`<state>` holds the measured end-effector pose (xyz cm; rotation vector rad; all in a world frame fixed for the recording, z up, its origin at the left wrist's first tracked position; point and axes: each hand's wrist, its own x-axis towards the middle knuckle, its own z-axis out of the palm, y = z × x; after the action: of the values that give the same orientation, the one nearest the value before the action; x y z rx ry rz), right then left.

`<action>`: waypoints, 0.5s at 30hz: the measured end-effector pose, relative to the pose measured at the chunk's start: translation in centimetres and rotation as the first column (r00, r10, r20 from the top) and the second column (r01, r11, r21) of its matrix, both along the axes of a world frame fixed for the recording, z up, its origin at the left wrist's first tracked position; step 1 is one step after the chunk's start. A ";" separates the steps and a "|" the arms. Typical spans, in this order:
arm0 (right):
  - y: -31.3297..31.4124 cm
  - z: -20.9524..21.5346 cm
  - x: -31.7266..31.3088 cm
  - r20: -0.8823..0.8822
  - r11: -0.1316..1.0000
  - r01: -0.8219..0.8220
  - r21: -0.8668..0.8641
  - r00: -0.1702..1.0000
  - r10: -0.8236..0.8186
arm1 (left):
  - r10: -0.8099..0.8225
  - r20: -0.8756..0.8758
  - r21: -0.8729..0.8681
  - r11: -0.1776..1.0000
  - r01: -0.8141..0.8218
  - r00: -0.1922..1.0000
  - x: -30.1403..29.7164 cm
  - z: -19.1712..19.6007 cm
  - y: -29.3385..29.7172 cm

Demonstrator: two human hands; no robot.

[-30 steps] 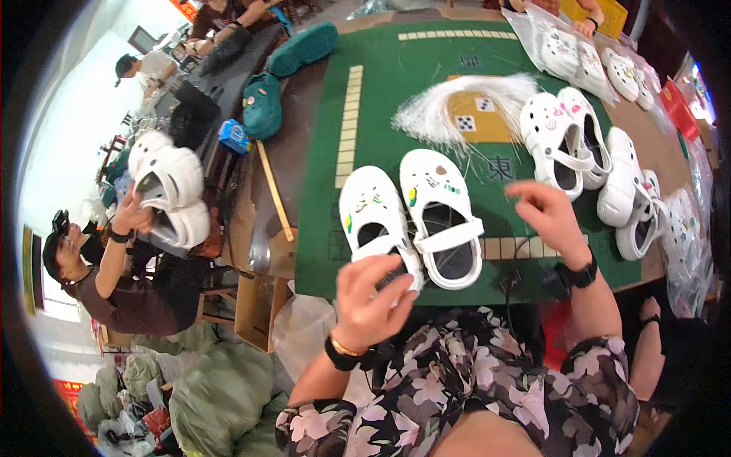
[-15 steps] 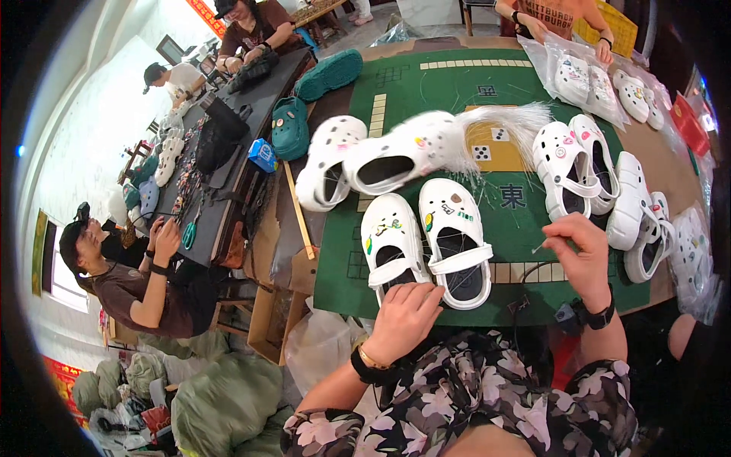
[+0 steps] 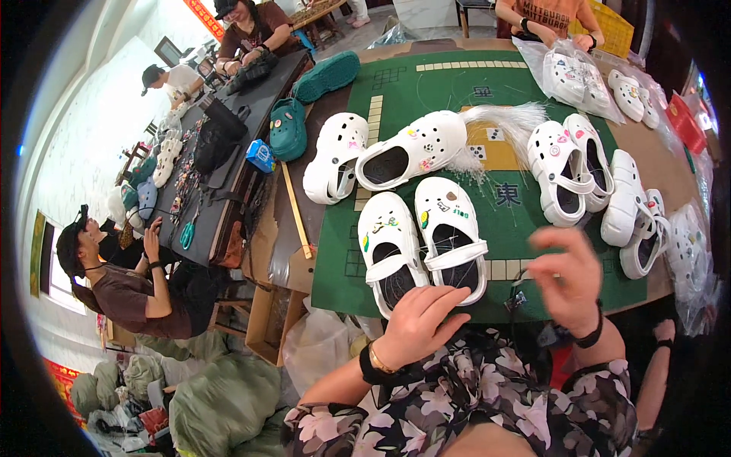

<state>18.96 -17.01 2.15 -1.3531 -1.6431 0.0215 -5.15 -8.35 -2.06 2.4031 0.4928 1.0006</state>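
A pair of white clogs stands in front of me on a green table mat [image 3: 335, 282], toes away from me. The left clog [image 3: 378, 215] and the right clog [image 3: 449, 207] carry small charms on their toes. My left hand [image 3: 419, 324] lies over their heel ends, fingers stretched out and nothing visible in them. My right hand [image 3: 567, 274] hovers above the mat to the right of the pair, its bent fingers smeared by motion; whether it holds anything cannot be made out. A bundle of white thread-like strands [image 3: 506, 126] lies beyond, partly behind a sideways white clog [image 3: 422, 148].
Another white clog [image 3: 335, 156] lies at the left, near a teal clog [image 3: 288, 129]. More white clogs [image 3: 560, 171] stand at the right, some in clear bags [image 3: 689, 251]. A wooden stick [image 3: 297, 213] lies along the table's left side. Co-workers sit around.
My right hand has come down and its pinch on a small thin piece no longer shows. My left hand shifted slightly right. The sideways white clog, blurred before, now lies still.
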 end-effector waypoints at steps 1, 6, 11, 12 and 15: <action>0.3 -0.5 -0.9 0.013 0.998 -0.058 -0.027 0.998 0.058 | -0.007 0.003 0.001 1.000 0.007 1.000 0.4 0.4 -0.3; 0.8 -2.6 -3.8 -0.056 0.969 -0.210 -0.129 0.977 0.205 | -0.040 0.147 0.007 0.999 0.039 0.988 1.2 -0.1 -0.5; 0.7 -4.2 -4.7 -0.122 0.944 -0.228 -0.238 0.971 0.204 | 0.001 0.106 -0.098 0.995 0.009 0.994 0.1 -0.7 -0.6; 0.8 -4.5 -4.7 -0.129 0.940 -0.233 -0.251 0.970 0.206 | -0.001 0.091 -0.144 0.989 0.014 0.996 -0.3 -0.6 -0.3; 0.6 -4.7 -4.6 0.118 0.957 -0.079 -0.280 0.986 0.116 | 0.043 0.013 -0.223 0.974 -0.039 0.999 -1.3 -0.5 0.0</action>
<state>14.39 -16.39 -2.59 -1.5057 -1.8720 0.2299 -6.48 -8.37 -2.54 2.1910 0.6172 0.9303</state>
